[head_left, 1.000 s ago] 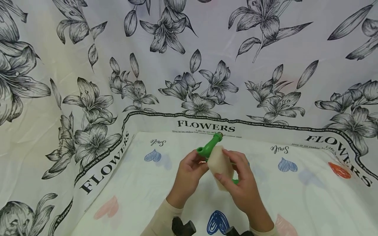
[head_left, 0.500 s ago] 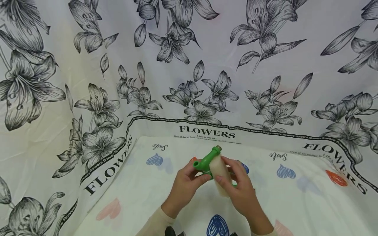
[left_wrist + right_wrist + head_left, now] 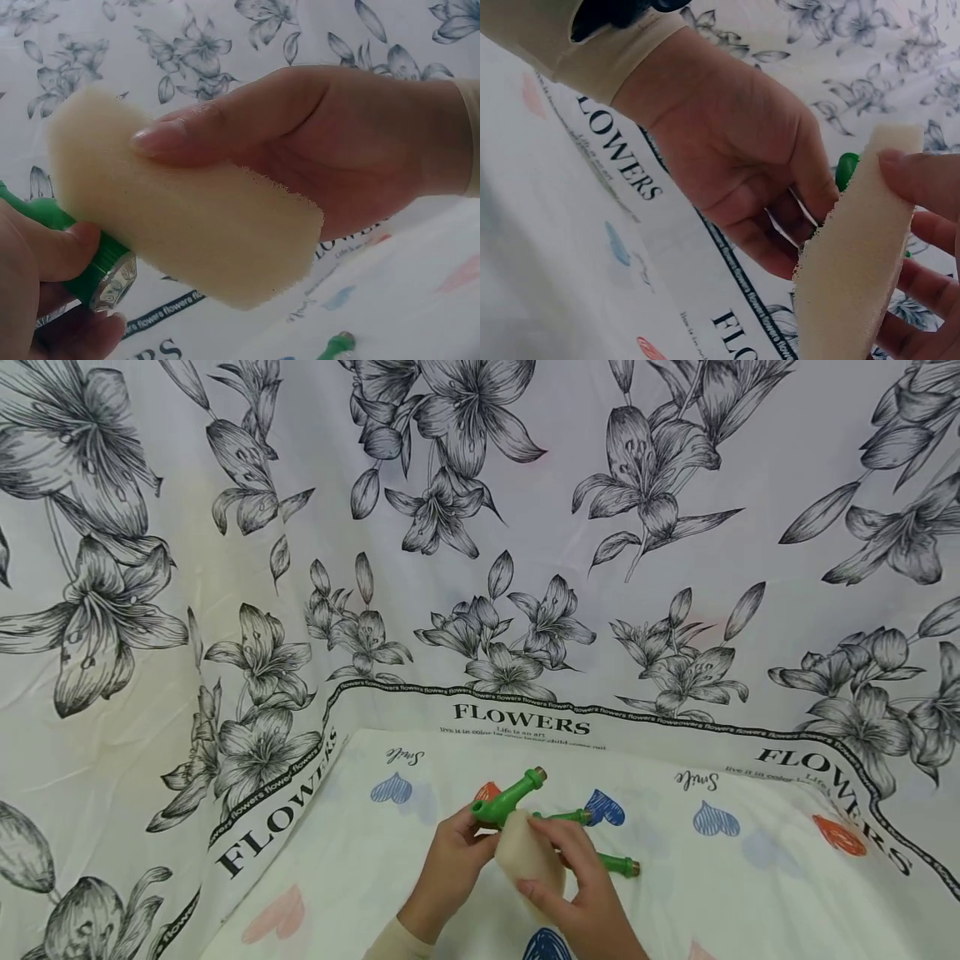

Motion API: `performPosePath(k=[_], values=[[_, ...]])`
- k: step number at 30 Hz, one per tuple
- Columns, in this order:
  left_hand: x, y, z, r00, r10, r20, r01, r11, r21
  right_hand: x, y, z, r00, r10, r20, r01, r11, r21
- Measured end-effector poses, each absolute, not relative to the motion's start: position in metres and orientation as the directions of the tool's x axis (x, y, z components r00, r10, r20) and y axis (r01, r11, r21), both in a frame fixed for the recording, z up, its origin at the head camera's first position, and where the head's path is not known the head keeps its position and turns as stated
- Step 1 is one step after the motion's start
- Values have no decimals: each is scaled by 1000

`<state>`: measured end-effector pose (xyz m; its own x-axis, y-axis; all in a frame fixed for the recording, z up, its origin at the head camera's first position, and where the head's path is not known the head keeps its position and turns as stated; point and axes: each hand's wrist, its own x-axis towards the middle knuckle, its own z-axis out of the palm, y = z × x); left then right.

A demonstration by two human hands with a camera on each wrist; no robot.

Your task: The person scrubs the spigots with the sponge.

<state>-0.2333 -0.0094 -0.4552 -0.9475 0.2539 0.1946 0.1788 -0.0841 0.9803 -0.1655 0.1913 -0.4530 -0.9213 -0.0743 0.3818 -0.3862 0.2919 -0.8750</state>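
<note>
My left hand (image 3: 452,868) pinches a green tube-like object (image 3: 510,802) by its left end, which has a round opening. One green arm slants up right to a brownish tip. Two more green arms (image 3: 618,864) stick out past the fingers of my right hand (image 3: 581,881); how they join is hidden. Thumb in front and fingers behind, my right hand grips a pale beige sponge (image 3: 525,852) against the green object. In the left wrist view the sponge (image 3: 187,202) lies by a green end with a shiny metallic tip (image 3: 116,281).
Under the hands spreads a white cloth (image 3: 450,768) printed with hearts and words. A white curtain (image 3: 420,410) with black line-drawn lilies rises behind it and along the left. A black device (image 3: 626,11) sits on the left wrist, seen from the right wrist.
Both hands, with the sponge and the green object, have moved lower in the head view and slightly left. The head view has tilted up. More of the green arms now shows right of the sponge.
</note>
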Motion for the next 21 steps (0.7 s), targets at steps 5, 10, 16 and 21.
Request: performPosePath(k=[5,10,16,21], values=[[-224,-14,-469,-942,304,143,116,-104,988,-163,186,-469,-921,-3,389,-366,350,-862],[-210,-18,-482,-911,390,138,70,-183,981,-161,190,-476,-943,52,329,-291,348,-891],[-204,-17,-487,-917,389,91,2,-224,975,-165,195,-477,-973,49,226,-202,296,-934],[-212,-18,-489,-945,318,73,-3,-230,973,-170,189,-477,-981,1,193,-186,277,-943]])
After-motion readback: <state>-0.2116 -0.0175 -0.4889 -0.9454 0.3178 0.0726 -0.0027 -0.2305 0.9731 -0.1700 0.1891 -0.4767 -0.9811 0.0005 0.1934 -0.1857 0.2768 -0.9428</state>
